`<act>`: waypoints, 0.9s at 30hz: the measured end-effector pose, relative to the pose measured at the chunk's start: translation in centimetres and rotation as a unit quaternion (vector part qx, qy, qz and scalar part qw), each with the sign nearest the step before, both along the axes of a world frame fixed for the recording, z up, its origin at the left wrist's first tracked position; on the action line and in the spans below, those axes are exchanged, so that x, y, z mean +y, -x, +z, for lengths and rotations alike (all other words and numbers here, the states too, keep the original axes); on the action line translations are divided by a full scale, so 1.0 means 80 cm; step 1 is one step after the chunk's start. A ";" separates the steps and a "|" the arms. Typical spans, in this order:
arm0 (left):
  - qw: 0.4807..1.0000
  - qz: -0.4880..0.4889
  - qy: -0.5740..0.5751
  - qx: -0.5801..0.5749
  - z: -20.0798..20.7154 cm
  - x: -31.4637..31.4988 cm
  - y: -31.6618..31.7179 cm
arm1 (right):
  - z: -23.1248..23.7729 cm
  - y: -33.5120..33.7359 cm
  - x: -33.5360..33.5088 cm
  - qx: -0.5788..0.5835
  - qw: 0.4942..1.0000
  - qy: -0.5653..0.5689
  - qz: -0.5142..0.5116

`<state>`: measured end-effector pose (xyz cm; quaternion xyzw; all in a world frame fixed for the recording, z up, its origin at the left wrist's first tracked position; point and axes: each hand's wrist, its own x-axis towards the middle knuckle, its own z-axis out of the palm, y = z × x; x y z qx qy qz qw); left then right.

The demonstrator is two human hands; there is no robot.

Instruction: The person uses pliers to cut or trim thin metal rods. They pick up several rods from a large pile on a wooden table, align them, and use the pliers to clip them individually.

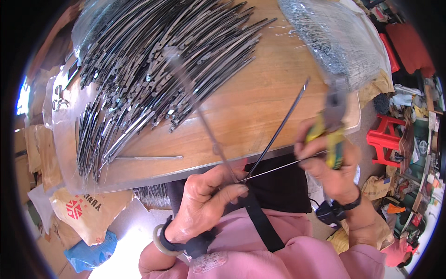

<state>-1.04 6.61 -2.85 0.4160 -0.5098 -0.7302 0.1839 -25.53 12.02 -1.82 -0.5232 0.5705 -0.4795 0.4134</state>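
Note:
My left hand (207, 197) is closed, thumb and fingers pinching the lower end of a long thin metal strip (204, 122), which is blurred and slants up over the table. A second dark strip (281, 125) rises to the right from the same pinch; whether the two are joined there I cannot tell. From that spot a thin wire (274, 172) runs to the fingers of my right hand (330, 167). That hand is closed around pliers (335, 104) with yellow-green handles, their blurred jaws pointing away from me.
A big heap of dark metal strips (153, 60) covers the left of the wooden table (274, 102). One loose strip (148, 158) lies near its front edge. Thin wires in clear plastic (339, 42) sit at the far right. A red stool (385, 137) stands beyond the right edge.

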 end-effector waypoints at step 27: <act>0.980 -0.109 -0.142 -0.081 0.009 -0.015 0.003 | 0.021 0.008 -0.042 0.387 0.898 0.113 0.177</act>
